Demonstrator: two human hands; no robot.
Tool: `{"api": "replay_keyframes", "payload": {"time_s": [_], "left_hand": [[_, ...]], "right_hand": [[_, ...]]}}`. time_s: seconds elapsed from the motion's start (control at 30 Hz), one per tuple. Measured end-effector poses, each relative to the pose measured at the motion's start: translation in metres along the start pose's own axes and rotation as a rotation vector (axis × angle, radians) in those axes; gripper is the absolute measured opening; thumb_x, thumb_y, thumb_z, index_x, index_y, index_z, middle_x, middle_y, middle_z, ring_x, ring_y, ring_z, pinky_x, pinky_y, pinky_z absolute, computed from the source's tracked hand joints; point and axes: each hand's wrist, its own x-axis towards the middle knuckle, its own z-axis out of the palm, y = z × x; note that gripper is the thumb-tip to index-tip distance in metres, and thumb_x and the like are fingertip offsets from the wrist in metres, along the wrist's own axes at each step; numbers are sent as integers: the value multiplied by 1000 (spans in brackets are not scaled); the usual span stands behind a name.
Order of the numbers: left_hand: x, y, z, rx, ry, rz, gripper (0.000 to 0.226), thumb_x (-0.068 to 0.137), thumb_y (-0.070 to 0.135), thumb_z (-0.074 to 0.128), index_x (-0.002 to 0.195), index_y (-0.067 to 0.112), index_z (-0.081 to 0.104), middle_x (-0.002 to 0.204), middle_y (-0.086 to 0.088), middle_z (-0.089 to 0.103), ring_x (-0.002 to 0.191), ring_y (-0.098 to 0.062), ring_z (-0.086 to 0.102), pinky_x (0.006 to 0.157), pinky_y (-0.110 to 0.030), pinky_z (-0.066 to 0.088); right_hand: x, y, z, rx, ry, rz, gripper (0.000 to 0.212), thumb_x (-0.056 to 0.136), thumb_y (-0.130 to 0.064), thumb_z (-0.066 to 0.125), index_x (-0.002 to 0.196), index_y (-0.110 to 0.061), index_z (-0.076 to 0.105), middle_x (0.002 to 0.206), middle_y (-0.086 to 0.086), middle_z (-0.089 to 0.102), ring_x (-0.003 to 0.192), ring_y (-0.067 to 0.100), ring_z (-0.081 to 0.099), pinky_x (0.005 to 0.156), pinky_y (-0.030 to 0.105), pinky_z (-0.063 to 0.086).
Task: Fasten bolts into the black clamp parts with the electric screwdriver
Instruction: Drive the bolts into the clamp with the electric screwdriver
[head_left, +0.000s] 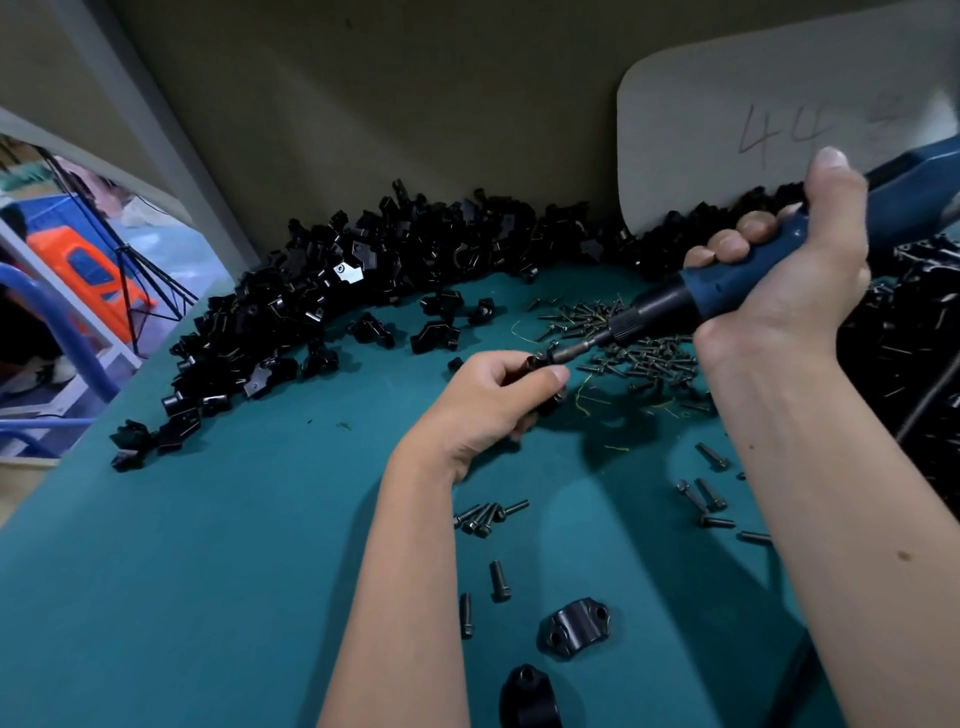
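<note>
The left hand (498, 395) curls its fingers and thumb around a small black clamp part (535, 364), which sits between the thumb tip and the index finger, mostly hidden by them. The right hand (789, 270) wraps its fingers around the blue body of the electric screwdriver (675, 301), thumb raised; the tool slants down-left so its bit meets the clamp part just beyond the left fingertips. A pile of bolts (639, 348) lies just past the left fingers, below the right hand. Loose clamp parts (337, 291) heap farther off on the green table (208, 571).
</note>
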Motion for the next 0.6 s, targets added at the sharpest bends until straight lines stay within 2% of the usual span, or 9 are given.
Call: {"api": "replay_keyframes", "payload": {"time_s": [0.1,0.17,0.27,0.33,0.47,0.6], "left_hand": [[0,-2,0,37,-39,17,27,76,45,80,76,21,68,66,-1,56,57,-19,49,47,-26,44],[0,-3,-1,-12,-69,25,22,80,37,81,73,23,65,62,3,52,50,-15,44,41,-22,39],[1,-3,0,-101,-106,16,29,86,27,80,65,29,60,57,8,45,44,-10,36,38,-19,30],[2,-3,2,-115,-87,17,30,85,28,80,62,32,61,60,8,48,46,-9,40,38,-18,33],[5,-5,3,-115,-66,15,22,86,29,83,76,23,64,65,3,56,52,-10,52,44,-20,45],[4,-5,3,-82,-89,-16,23,90,29,81,92,14,64,75,-2,69,52,-10,54,43,-20,45]], "right_hand": [[0,1,1,4,-19,18,37,94,-28,72,102,-14,39,63,0,48,50,15,43,52,27,41],[-1,2,1,-1,-28,30,37,94,-28,72,100,-15,38,62,-1,47,50,15,42,52,27,41],[0,2,0,-6,-27,40,35,94,-27,71,100,-15,39,63,-1,46,50,14,41,52,27,41],[0,2,-1,-3,-17,41,34,93,-26,71,98,-14,39,63,0,47,50,14,42,52,28,41],[2,1,-2,10,21,31,38,92,-26,72,105,-13,39,64,-1,48,50,15,42,53,28,42],[2,1,-2,20,23,41,36,92,-26,72,100,-14,40,64,-1,48,50,15,42,53,28,41]]}}
